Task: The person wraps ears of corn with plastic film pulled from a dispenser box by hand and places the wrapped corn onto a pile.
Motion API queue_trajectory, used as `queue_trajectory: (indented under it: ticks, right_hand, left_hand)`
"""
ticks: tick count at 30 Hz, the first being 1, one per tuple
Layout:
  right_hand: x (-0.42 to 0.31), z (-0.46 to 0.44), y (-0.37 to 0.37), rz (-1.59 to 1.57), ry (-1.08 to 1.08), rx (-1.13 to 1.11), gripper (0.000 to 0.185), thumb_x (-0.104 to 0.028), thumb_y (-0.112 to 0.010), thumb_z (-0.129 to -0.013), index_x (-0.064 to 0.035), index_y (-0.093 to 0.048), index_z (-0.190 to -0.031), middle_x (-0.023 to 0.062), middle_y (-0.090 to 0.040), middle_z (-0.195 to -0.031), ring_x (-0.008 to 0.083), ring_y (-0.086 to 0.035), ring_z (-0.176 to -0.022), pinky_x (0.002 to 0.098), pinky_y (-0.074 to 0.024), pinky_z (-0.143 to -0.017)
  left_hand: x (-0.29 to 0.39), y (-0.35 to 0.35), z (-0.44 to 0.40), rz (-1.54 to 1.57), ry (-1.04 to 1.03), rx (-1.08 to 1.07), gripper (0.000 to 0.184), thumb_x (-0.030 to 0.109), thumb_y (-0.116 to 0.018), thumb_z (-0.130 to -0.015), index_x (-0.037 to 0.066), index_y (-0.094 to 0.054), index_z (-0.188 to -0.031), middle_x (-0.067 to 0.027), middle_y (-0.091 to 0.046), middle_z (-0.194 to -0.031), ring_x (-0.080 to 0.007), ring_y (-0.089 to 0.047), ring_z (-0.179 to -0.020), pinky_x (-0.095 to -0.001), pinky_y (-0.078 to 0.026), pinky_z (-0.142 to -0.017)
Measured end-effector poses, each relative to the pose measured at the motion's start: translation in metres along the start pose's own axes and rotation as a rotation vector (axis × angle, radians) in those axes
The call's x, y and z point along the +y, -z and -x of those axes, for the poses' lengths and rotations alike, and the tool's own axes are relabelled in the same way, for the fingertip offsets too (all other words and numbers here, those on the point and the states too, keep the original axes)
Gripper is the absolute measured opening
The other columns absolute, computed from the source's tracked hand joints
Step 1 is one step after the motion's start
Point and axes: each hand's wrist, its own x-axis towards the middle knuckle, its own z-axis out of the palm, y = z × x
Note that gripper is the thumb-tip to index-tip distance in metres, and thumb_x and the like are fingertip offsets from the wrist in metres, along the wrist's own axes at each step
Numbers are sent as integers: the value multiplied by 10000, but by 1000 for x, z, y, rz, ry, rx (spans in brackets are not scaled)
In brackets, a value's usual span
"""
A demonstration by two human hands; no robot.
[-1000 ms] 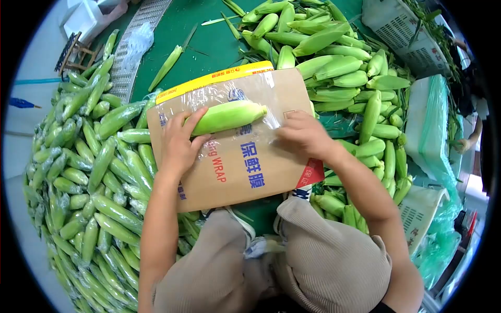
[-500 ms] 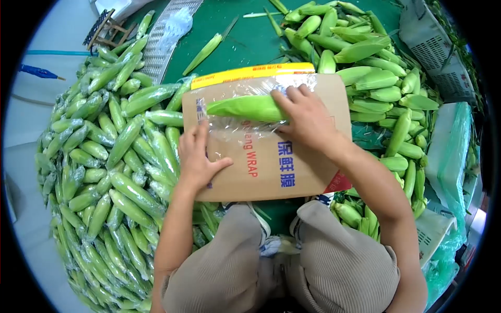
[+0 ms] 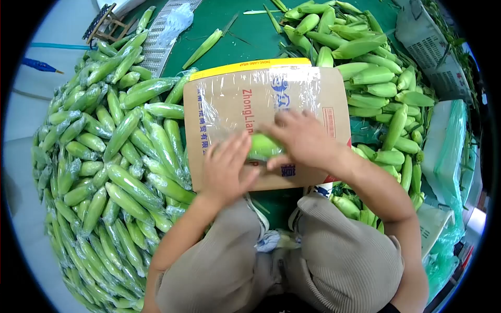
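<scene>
An ear of corn [image 3: 265,147] in its green husk lies across a cardboard box [image 3: 229,112] printed with "ZhongLiang". Over its left end rests my left hand [image 3: 227,164], and over its right end my right hand [image 3: 302,138]; both are blurred a little by motion. Only the middle of the ear shows between them. Clear plastic film [image 3: 235,86] is spread over the box's far part, by the yellow strip [image 3: 250,66] at the far edge.
A large heap of film-wrapped corn [image 3: 125,203] lies to my left. Unwrapped corn ears [image 3: 376,78] are piled at the right. White crates [image 3: 430,49] stand beyond them, with green plastic sheeting [image 3: 451,219]. A loose husk [image 3: 203,48] lies on the green floor.
The ear has come toward me from the box's far half to its near half, with film now around it. My left hand has moved from the box's left edge onto the ear.
</scene>
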Motion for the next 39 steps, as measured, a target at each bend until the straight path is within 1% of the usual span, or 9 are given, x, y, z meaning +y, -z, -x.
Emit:
queue_trajectory:
  ticks: [5,9,15,19,21,27,31,37,39]
  right_hand:
    - [33,-44,-9,155,18,449,912,-487,-879,-717,-56,-543,-1448,165,-605,-1298,333,-582,-1240,502,-473,-1047]
    - [68,-76,-7,72,-34,372,915,-408,-919,-688,-44,-551,-1443,187,-592,-1387,359,-565,-1302,481,-486,-1060]
    - [60,-68,8,-508,-164,33,748,-478,-846,-802,-36,-625,-1364,230,-687,-1212,406,-660,-1101,450,-531,-971]
    - [71,-81,66,-450,-245,-535,567,-520,-641,-1005,-42,-670,-1308,243,-673,-1286,393,-655,-1170,442,-512,-988]
    - [86,-94,3,-422,155,103,614,-572,-557,-1032,-164,-574,-1491,145,-471,-1601,351,-471,-1457,493,-430,-1158]
    - [56,-86,-58,60,206,83,718,-674,-502,-995,-291,-457,-1600,-33,-315,-1722,247,-173,-1625,659,-94,-1277]
    - [50,-80,-45,-59,217,3,723,-570,-634,-964,-205,-489,-1571,86,-378,-1680,308,-314,-1566,558,-249,-1260]
    - [-44,93,-55,-915,68,-919,742,-605,-788,-863,-79,-543,-1325,241,-721,-1112,464,-697,-1031,523,-527,-902]
    - [-43,108,-76,-1242,-270,-944,582,-422,-816,-915,-80,-538,-1294,165,-717,-1073,308,-707,-949,420,-550,-845]
  left_hand:
    - [-79,10,-140,-475,69,251,490,388,-633,-1009,123,-613,-1420,-139,-602,-1478,-375,-497,-1429,-598,-299,-1198]
    - [-67,15,-152,95,146,187,569,230,-692,-928,136,-566,-1475,-105,-571,-1520,-295,-423,-1504,-616,-291,-1217]
    - [-41,6,-114,-428,-190,133,753,217,-791,-794,197,-538,-1503,-65,-606,-1453,-279,-532,-1404,-574,-371,-1164]
    - [-14,9,-99,-100,36,-183,477,162,-794,-748,130,-660,-1205,-119,-746,-1042,-322,-720,-948,-522,-543,-866]
    - [-3,18,-102,-3,64,-429,399,208,-782,-749,91,-657,-1109,-196,-730,-975,-402,-709,-921,-541,-554,-831]
    - [25,25,-61,131,114,-907,484,267,-770,-728,72,-663,-1157,-226,-732,-957,-441,-702,-942,-509,-565,-868]
    - [48,-10,26,677,-12,-1480,512,245,-811,-754,79,-651,-1212,-177,-737,-1063,-364,-703,-1055,-450,-548,-917]
    - [13,3,42,856,20,-1139,633,198,-848,-764,98,-640,-1353,-153,-716,-1250,-310,-688,-1177,-418,-538,-991]
    - [0,35,26,749,70,-1085,682,201,-849,-778,109,-620,-1414,-145,-700,-1317,-297,-675,-1223,-405,-532,-1018]
